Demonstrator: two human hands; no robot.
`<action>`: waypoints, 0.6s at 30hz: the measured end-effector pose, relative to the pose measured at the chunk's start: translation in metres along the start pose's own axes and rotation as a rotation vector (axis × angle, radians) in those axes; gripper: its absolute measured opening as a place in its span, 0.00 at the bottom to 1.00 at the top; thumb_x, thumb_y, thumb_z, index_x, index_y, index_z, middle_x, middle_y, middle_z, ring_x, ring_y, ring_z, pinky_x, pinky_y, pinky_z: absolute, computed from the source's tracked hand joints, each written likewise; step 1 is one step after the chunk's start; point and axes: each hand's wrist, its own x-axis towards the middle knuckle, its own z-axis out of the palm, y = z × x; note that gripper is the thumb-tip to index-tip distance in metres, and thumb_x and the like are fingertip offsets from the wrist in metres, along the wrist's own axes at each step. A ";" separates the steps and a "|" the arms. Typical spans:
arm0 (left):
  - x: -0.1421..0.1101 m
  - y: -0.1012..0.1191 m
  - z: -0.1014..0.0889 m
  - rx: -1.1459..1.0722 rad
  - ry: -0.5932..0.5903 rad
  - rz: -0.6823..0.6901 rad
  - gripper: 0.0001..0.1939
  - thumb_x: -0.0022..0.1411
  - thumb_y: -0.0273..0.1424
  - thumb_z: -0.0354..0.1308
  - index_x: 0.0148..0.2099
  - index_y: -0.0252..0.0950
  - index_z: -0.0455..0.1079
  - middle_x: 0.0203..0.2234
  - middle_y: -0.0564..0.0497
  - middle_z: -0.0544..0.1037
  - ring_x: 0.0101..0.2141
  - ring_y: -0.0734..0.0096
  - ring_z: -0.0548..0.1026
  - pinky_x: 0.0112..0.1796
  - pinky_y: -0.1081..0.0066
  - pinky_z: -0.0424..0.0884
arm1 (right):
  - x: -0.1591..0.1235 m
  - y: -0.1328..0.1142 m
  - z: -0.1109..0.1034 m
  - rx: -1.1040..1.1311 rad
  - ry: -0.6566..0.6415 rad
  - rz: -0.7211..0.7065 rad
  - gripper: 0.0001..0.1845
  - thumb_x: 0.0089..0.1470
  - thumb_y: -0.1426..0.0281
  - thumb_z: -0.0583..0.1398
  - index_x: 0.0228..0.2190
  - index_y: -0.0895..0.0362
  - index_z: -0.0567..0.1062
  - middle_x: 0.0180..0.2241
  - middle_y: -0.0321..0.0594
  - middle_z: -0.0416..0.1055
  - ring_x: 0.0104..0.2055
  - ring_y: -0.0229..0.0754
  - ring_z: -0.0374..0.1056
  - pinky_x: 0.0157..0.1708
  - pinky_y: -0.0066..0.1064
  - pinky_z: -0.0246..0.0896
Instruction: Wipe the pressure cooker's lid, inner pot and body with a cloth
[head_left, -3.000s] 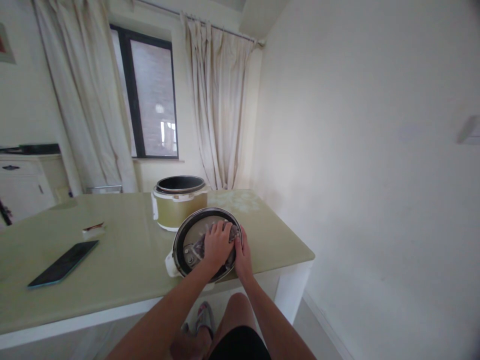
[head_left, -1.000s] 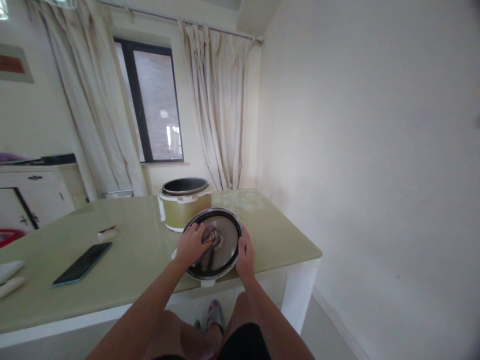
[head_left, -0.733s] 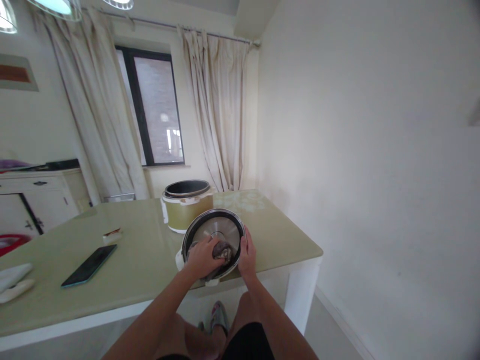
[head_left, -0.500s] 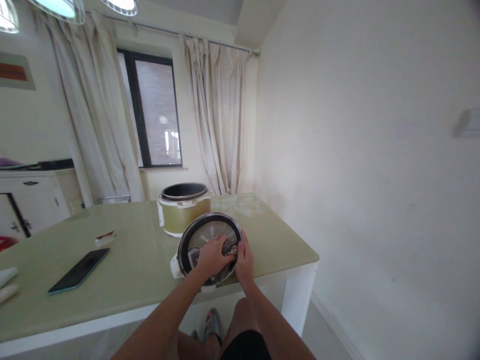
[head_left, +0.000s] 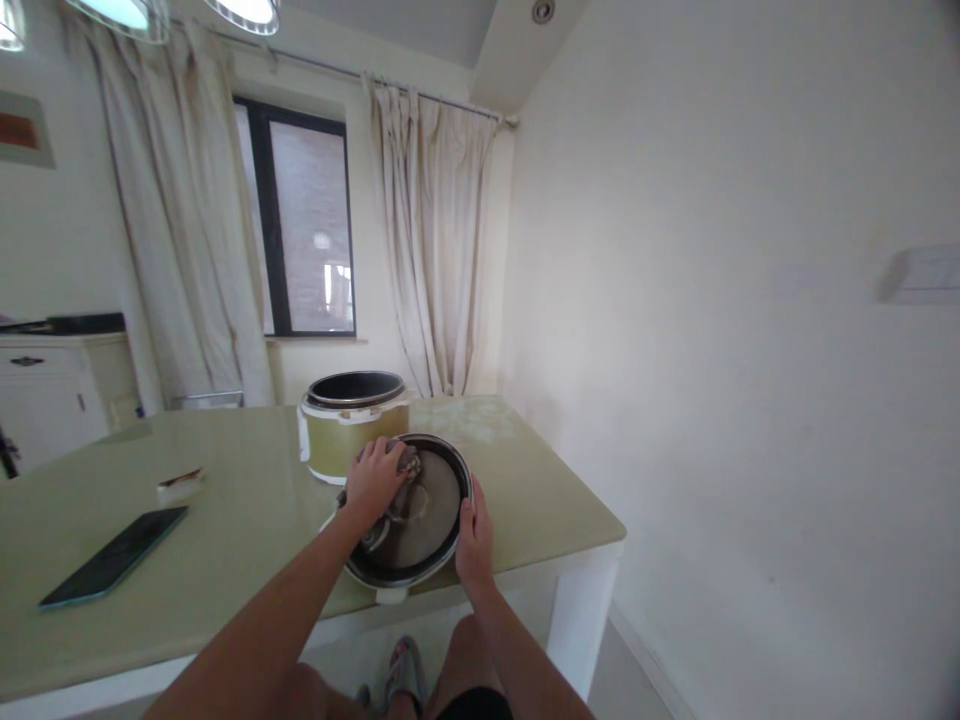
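A round pressure cooker lid point(head_left: 431, 525) is tilted at the table's front edge, its metal inner side and dark sealing ring facing me. My right hand point(head_left: 474, 535) grips its right rim, thumb on the near side. My left hand point(head_left: 375, 480) lies at the upper left of the lid, fingers curled over a bunched greyish patterned cloth point(head_left: 409, 462) pressed to the lid's inner side. Just behind the lid stands the green and white cooker body point(head_left: 337, 445), its dark inner pot point(head_left: 356, 388) showing at the open top.
A dark phone or tablet point(head_left: 116, 555) lies on the green tabletop point(head_left: 247, 480) to the left, with a small white item point(head_left: 180, 484) behind it. The white wall point(head_left: 675, 350) rises to the right. Curtains point(head_left: 435, 240) and a window point(head_left: 311, 230) are at the back.
My left hand has moved with the cloth from the lid's right side to its upper left. My right hand still grips the rim. The view has shifted slightly.
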 end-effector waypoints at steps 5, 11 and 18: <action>-0.022 -0.043 -0.002 -0.080 -0.067 0.039 0.22 0.66 0.37 0.62 0.61 0.46 0.71 0.54 0.46 0.76 0.53 0.55 0.76 0.52 0.61 0.69 | 0.001 -0.008 0.007 0.005 0.037 -0.004 0.35 0.71 0.50 0.50 0.68 0.58 0.69 0.69 0.51 0.66 0.73 0.51 0.59 0.71 0.49 0.55; -0.044 -0.051 -0.006 -0.176 -0.139 0.131 0.26 0.61 0.36 0.64 0.61 0.42 0.71 0.53 0.46 0.78 0.51 0.56 0.78 0.53 0.62 0.70 | 0.003 -0.008 0.009 -0.001 0.049 -0.015 0.34 0.72 0.51 0.49 0.66 0.59 0.70 0.67 0.53 0.68 0.70 0.51 0.63 0.70 0.49 0.57; -0.072 -0.020 0.000 -0.229 -0.223 0.252 0.26 0.54 0.36 0.69 0.56 0.45 0.76 0.53 0.46 0.80 0.52 0.53 0.79 0.53 0.61 0.70 | 0.004 -0.003 0.010 -0.017 0.052 -0.014 0.35 0.72 0.50 0.48 0.65 0.58 0.72 0.66 0.52 0.70 0.70 0.51 0.64 0.70 0.48 0.56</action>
